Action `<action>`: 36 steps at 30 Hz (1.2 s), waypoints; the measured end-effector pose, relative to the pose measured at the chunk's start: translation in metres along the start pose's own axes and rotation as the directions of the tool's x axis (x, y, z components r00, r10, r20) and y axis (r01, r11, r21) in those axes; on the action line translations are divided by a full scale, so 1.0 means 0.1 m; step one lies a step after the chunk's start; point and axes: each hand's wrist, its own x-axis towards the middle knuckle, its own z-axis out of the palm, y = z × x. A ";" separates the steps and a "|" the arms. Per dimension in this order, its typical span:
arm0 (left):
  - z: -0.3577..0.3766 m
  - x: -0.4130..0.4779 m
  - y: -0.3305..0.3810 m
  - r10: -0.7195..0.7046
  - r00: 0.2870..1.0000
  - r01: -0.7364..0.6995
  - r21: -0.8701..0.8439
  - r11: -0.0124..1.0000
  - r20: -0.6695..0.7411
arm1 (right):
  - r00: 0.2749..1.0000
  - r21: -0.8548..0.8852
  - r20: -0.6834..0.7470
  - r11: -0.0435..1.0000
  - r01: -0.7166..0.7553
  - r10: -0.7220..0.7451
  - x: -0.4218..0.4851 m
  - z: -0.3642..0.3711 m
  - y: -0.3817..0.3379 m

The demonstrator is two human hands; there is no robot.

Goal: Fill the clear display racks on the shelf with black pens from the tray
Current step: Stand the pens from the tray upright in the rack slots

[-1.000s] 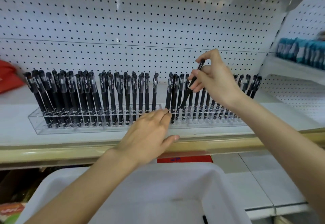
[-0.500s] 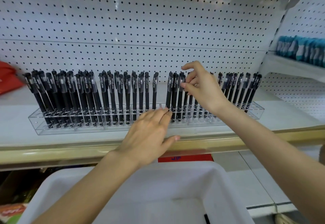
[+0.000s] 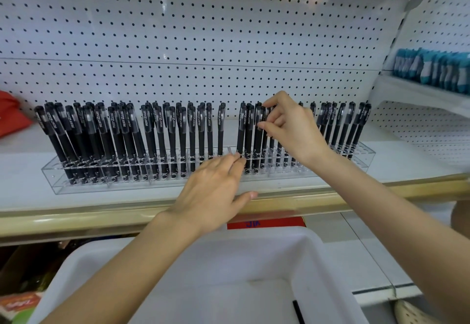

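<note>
Sitting nearest, just below the shelf edge, the white plastic tray (image 3: 315,250) looks nearly bare: in the part I can see, a lone black pen (image 3: 298,311) lies on its floor. Above it the left hand (image 3: 213,191) lies flat, fingers straight on the front of the long clear acrylic rack (image 3: 76,183) and thumb spread toward the white shelf (image 3: 25,196), likely steadying the rack so it cannot slide. Beyond, the right hand (image 3: 290,128) pinches the cap end of an upright black pen (image 3: 260,120) between thumb and fingertips, probably seating it in its hole. The racked pens (image 3: 152,130) stand in close rows, leaning slightly, with matt black barrels, smoky translucent clipped caps and white lettering. One gap shows a few pens to the left of the pinched one. Behind rises the white perforated pegboard wall (image 3: 203,31).
</note>
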 end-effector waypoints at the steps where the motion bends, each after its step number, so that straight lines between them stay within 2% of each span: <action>1: 0.00 0.00 0.00 -0.002 1.000 0.002 -0.001 1.000 0.003 | 1.000 -0.001 0.005 1.000 0.000 0.000 -0.01 0.00 0.00; 6: -0.01 -0.01 -0.02 0.018 0.999 -0.019 0.017 1.000 0.037 | 0.997 -0.026 0.075 1.000 -0.004 0.006 -0.03 -0.06 -0.04; 9: -0.07 -0.07 -0.08 0.040 0.996 -0.038 -0.036 0.999 0.074 | 0.988 -0.081 0.156 0.997 0.010 0.003 -0.07 -0.16 -0.07; 12: -0.10 -0.20 -0.14 0.071 0.997 -0.070 -0.013 0.997 0.037 | 0.985 -0.146 0.171 0.989 0.041 -0.015 -0.18 -0.26 -0.14; 15: -0.12 -0.45 -0.15 0.077 0.997 -0.076 -0.047 0.996 0.023 | 0.983 -0.116 0.185 0.993 0.035 -0.013 -0.40 -0.26 -0.27; 18: -0.06 -0.80 -0.14 0.068 0.996 -0.062 -0.087 0.994 0.059 | 0.959 -0.081 0.283 0.996 0.038 -0.014 -0.76 -0.11 -0.39; 20: -0.04 -1.03 -0.15 0.058 0.994 -0.049 -0.095 0.994 0.088 | 0.912 -0.063 0.410 0.997 0.038 -0.009 -1.02 0.02 -0.47; 23: 0.01 -1.44 -0.16 0.008 0.989 0.017 -0.166 0.986 0.150 | 0.803 -0.080 0.594 0.997 0.018 0.033 -1.39 0.20 -0.52; 27: 0.02 -2.13 -0.05 -0.031 0.972 0.089 -0.243 0.966 0.233 | 0.593 -0.094 0.793 0.989 -0.115 0.144 -1.92 0.43 -0.54; 31: -0.05 -2.73 0.29 -0.066 0.918 0.199 -0.310 0.930 0.391 | 0.416 -0.137 0.884 0.970 -0.202 0.211 -2.40 0.59 -0.59; 36: -0.17 -3.11 0.63 -0.187 0.909 0.307 -0.293 0.906 0.373 | 0.372 -0.159 0.894 0.952 -0.261 0.251 -2.75 0.63 -0.61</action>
